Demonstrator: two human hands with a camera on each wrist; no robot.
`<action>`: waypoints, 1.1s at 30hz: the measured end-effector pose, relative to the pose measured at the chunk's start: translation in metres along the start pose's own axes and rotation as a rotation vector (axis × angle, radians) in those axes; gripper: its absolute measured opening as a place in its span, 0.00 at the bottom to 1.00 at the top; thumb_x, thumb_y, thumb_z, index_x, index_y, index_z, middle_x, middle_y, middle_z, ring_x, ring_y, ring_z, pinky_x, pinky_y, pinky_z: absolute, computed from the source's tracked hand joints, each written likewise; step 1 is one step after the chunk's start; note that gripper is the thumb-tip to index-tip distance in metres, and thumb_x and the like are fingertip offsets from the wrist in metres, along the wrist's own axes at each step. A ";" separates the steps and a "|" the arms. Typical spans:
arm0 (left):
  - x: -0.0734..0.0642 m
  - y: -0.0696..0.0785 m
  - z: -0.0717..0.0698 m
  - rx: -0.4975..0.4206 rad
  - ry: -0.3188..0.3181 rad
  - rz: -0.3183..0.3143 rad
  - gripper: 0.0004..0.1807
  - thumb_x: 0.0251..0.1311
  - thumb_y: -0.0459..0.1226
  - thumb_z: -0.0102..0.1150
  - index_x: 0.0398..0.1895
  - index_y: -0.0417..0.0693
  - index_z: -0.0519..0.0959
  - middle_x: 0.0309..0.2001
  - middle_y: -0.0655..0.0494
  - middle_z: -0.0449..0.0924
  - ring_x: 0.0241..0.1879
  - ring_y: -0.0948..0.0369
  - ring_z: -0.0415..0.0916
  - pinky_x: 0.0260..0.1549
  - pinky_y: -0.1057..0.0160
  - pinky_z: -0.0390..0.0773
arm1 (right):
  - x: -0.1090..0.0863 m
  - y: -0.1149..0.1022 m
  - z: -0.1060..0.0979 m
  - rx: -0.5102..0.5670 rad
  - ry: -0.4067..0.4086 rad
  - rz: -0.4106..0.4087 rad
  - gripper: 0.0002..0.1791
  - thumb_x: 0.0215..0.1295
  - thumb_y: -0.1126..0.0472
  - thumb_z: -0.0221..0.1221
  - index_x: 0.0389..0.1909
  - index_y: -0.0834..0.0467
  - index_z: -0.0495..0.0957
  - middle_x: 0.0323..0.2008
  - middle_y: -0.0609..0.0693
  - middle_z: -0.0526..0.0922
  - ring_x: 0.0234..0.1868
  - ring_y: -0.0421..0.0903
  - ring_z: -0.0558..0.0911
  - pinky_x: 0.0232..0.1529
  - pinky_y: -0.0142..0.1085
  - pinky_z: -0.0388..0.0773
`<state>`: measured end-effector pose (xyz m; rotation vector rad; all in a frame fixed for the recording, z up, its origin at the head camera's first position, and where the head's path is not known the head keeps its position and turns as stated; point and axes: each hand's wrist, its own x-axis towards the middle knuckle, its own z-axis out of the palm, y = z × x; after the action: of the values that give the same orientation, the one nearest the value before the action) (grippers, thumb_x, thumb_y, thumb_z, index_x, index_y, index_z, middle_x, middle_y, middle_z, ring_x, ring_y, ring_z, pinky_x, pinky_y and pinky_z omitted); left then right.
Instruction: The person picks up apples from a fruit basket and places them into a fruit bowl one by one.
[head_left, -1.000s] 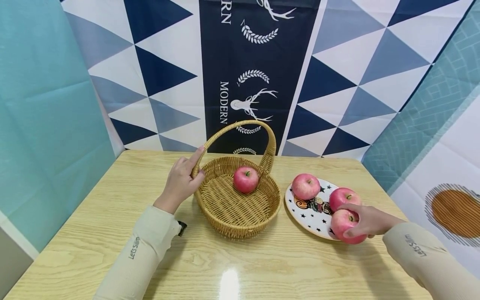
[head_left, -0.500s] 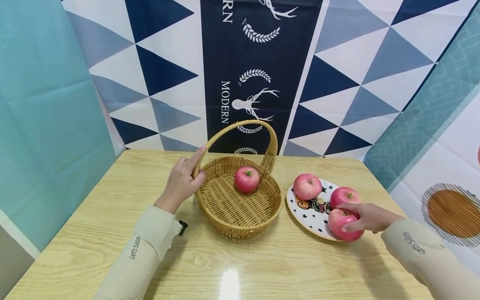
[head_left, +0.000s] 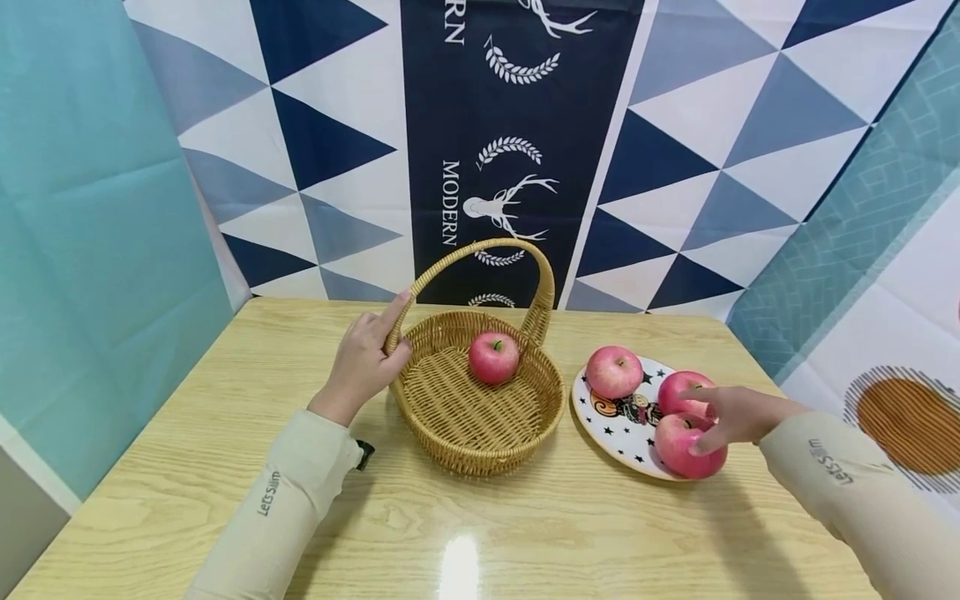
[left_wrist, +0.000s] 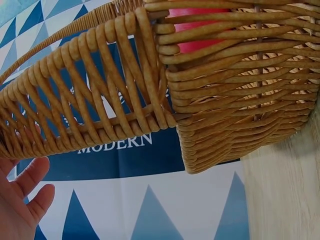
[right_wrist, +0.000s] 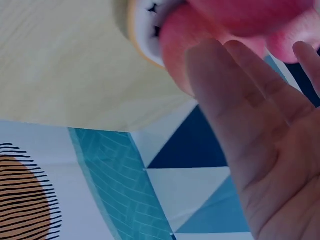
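My left hand (head_left: 360, 358) holds the left side of the wicker basket's handle (head_left: 497, 242), its index finger lying along the weave. The round basket (head_left: 480, 461) stands on the table with one pink-red apple (head_left: 493, 360) inside, towards the back right. To its right, a white plate (head_left: 611, 437) with black stars carries a back-left apple (head_left: 614, 372), a right-hand apple (head_left: 677, 390) and a front apple (head_left: 684, 460). My right hand (head_left: 738, 414) is over the front apple, thumb and fingers spread. In the right wrist view its fingers look straight; whether they touch an apple is unclear.
The light wooden table (head_left: 375, 533) runs up to a patterned backdrop (head_left: 337, 167) with triangles and deer. A teal cloth (head_left: 97, 208) hangs on the left, and another printed cloth (head_left: 900, 333) on the right.
My right hand has loosened from the front apple and lifted slightly, its fingers spreading. That apple has shifted a little left and back on the plate. The left hand stays put.
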<state>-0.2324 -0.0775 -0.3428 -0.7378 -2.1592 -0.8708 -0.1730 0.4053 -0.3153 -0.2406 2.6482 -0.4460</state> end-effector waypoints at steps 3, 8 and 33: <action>-0.001 0.000 -0.001 0.002 -0.011 -0.013 0.34 0.51 0.34 0.51 0.67 0.45 0.67 0.15 0.59 0.57 0.27 0.50 0.64 0.29 0.52 0.64 | 0.000 -0.010 -0.005 -0.076 0.020 -0.026 0.44 0.49 0.50 0.69 0.61 0.72 0.65 0.42 0.68 0.77 0.43 0.62 0.76 0.38 0.50 0.79; -0.003 0.001 -0.002 0.005 -0.020 -0.023 0.34 0.51 0.34 0.52 0.67 0.45 0.67 0.15 0.59 0.57 0.28 0.50 0.64 0.29 0.53 0.64 | 0.001 -0.018 -0.008 -0.115 0.056 -0.099 0.39 0.49 0.48 0.68 0.59 0.67 0.70 0.43 0.62 0.79 0.45 0.60 0.77 0.40 0.51 0.79; 0.000 0.002 0.002 -0.016 0.008 0.002 0.34 0.51 0.32 0.51 0.66 0.42 0.67 0.16 0.56 0.61 0.27 0.50 0.63 0.27 0.54 0.62 | 0.010 -0.042 -0.001 -0.045 0.503 -0.224 0.38 0.55 0.52 0.67 0.63 0.66 0.66 0.48 0.67 0.78 0.46 0.63 0.79 0.43 0.56 0.77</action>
<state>-0.2321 -0.0748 -0.3435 -0.7439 -2.1463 -0.8897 -0.1783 0.3646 -0.3037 -0.5005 3.1397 -0.5820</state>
